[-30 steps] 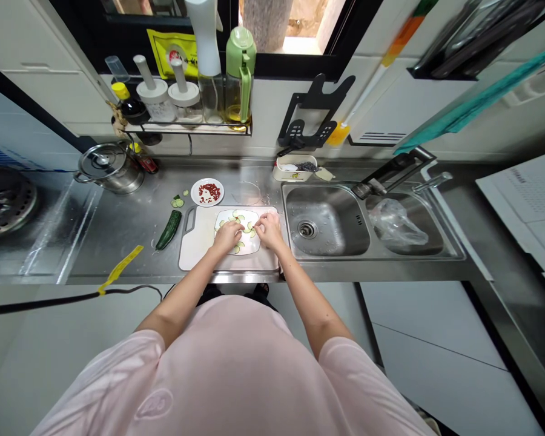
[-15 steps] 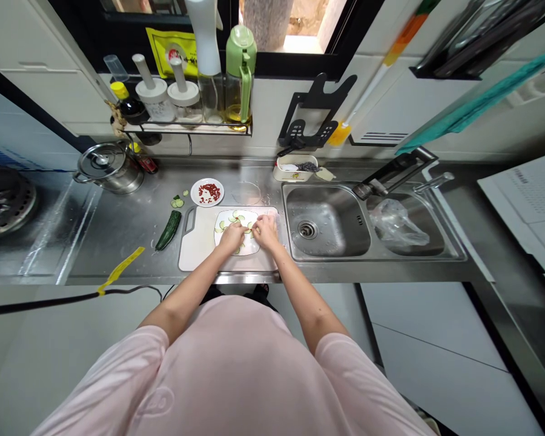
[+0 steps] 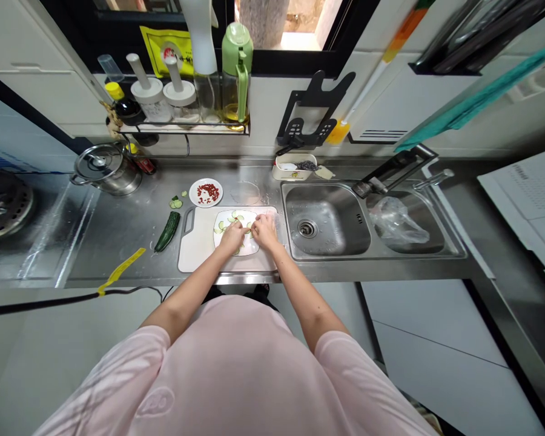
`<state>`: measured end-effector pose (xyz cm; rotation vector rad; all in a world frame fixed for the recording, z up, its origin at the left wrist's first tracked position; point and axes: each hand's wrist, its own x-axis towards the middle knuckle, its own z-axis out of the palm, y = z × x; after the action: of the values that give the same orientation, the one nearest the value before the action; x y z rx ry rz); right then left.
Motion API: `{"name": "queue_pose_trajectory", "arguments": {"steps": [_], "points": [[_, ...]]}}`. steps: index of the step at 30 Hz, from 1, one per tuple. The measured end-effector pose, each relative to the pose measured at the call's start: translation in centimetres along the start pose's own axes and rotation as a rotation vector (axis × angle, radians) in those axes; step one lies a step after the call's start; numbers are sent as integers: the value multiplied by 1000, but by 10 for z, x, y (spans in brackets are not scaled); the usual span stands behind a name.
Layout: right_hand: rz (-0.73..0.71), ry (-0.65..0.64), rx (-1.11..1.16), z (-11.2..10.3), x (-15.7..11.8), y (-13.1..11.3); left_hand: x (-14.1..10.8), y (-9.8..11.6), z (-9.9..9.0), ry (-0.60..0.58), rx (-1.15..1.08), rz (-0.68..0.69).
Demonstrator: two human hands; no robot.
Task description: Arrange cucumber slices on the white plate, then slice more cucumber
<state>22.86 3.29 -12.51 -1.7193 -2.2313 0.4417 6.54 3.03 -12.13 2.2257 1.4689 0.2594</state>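
My left hand (image 3: 231,237) and my right hand (image 3: 264,231) rest close together over a white oval plate (image 3: 254,219), their fingertips among thin cucumber slices (image 3: 222,225) laid around it. Whether the fingers pinch a slice is hidden. The plate sits on a white plastic cutting board (image 3: 200,254). Left of the board lies a dark green cucumber piece (image 3: 167,232), and a few loose slices (image 3: 176,204) lie beyond it. A small white plate of chopped red food (image 3: 206,192) stands near the back.
A steel double sink (image 3: 327,221) adjoins the board on the right, with a plastic bag (image 3: 396,223) in its far basin. A steel pot (image 3: 106,171) stands at back left, beside a stove burner (image 3: 2,209). A rack of bottles and jars (image 3: 181,97) lines the back wall.
My hands have drawn slightly closer together over the plate. The camera view has shifted a little; the objects on the counter stay in place.
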Motion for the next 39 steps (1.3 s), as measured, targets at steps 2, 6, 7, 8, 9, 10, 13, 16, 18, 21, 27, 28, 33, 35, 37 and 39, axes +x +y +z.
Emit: {"name": "queue_pose_trajectory", "arguments": {"steps": [2, 6, 7, 8, 9, 10, 13, 16, 18, 21, 27, 28, 33, 35, 37, 39], "points": [[-2, -7, -7, 0, 0, 0, 0, 1, -1, 1, -4, 7], [-11, -11, -15, 0, 1, 1, 0, 4, -2, -1, -37, -7], [-12, -11, -16, 0, 2, 1, 0, 4, -3, -6, -38, -13], [-11, -13, -17, 0, 2, 1, 0, 4, -3, -10, -37, -17], [-10, -15, -17, 0, 2, 1, 0, 4, -3, -11, -36, -17], [-8, -16, -16, -1, 2, 1, 0, 4, -3, -10, -37, -14], [-3, -14, -8, -1, 2, 2, -1, 4, -3, -5, -44, -4], [3, -13, -5, -1, 2, 3, -1, 4, -3, -15, -20, -3], [5, -11, -2, -1, 2, 3, -1, 4, -3, -26, 10, -3], [17, 9, 5, -3, 1, 2, 0, 5, -2, -36, 30, 3], [30, -9, -3, -3, 2, 1, 0, 5, -2, -36, 33, 10], [31, -14, -5, -3, 2, 1, 0, 5, -3, -40, 38, 7], [33, 3, -4, -1, 1, 2, 0, 7, -4, -40, 36, 14], [28, 10, -6, -1, 1, 2, 1, 7, -3, -37, 44, 23], [29, 8, -6, -1, 1, 2, 1, 5, -2, -34, 49, 32], [34, 3, 0, -1, 1, 3, 1, 4, -2, -27, 55, 43]]}}
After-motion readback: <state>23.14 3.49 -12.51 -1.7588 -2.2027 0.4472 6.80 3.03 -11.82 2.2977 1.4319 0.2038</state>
